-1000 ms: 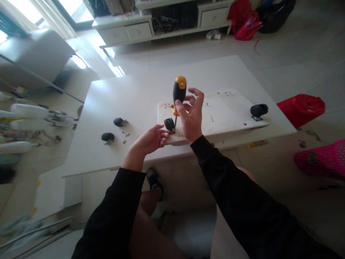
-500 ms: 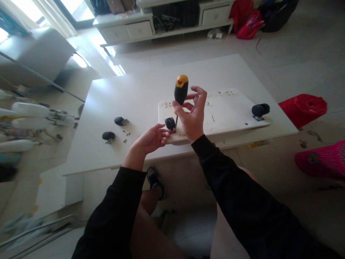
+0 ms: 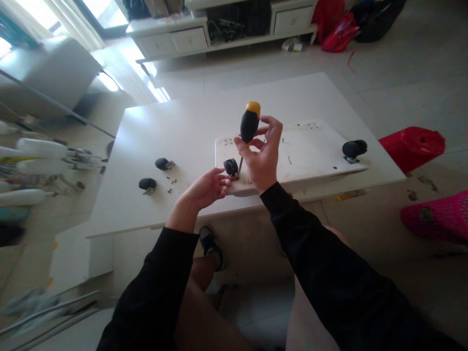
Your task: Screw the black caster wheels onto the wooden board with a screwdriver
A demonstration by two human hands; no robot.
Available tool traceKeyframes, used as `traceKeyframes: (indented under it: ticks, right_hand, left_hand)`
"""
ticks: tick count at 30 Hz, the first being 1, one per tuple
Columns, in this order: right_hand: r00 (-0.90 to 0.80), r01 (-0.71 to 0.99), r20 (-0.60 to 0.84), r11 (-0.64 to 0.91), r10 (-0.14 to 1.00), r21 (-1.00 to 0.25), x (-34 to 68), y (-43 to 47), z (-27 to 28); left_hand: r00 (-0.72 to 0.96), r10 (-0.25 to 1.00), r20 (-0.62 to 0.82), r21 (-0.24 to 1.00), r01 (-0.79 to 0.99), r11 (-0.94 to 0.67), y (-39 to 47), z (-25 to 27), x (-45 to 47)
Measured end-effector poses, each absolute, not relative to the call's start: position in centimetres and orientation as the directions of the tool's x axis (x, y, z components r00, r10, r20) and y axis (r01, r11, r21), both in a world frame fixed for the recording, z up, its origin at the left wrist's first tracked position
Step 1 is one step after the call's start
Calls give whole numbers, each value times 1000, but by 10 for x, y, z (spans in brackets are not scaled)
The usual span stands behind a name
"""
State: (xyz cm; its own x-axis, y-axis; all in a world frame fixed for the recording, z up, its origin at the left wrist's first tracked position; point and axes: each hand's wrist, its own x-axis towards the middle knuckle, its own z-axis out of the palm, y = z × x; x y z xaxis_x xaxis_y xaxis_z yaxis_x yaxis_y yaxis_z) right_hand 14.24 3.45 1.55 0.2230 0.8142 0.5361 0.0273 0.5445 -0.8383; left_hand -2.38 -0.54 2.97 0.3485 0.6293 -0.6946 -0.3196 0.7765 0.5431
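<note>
My right hand (image 3: 265, 163) grips a black and yellow screwdriver (image 3: 250, 126), its shaft slanting down to the base of a black caster wheel (image 3: 230, 167). That caster stands at the near left corner of a white board (image 3: 307, 153). Beside it, my left hand (image 3: 206, 190) has its fingertips closed on the caster's mounting plate. Another caster (image 3: 354, 148) stands at the board's right end. Two loose casters, one farther (image 3: 163, 164) and one nearer (image 3: 147, 184), lie to the left, close to several small screws (image 3: 172, 182). Small holes show at the board's corners.
The board rests on a white table (image 3: 146, 131). Right of it on the floor are a red bin (image 3: 413, 146) and a pink mesh basket (image 3: 438, 217). A white cabinet (image 3: 188, 41) stands behind, and my legs are below the near edge.
The screwdriver's handle has tilted and turned slightly to the right in my right hand. My left hand keeps its place at the caster.
</note>
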Motion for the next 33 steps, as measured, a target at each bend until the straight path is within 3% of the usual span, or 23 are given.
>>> traceKeyframes:
  ticks: [9,33]
  right_hand:
    - [156,-28,458,467,875,-884,143,31,18]
    - [171,38,555,557,814,-829,145,30,18]
  left_hand:
    - [354,639,-683,548,-330,769,-8,30,-24]
    - [342,662,-667,620,-239,748,-9,31,-22]
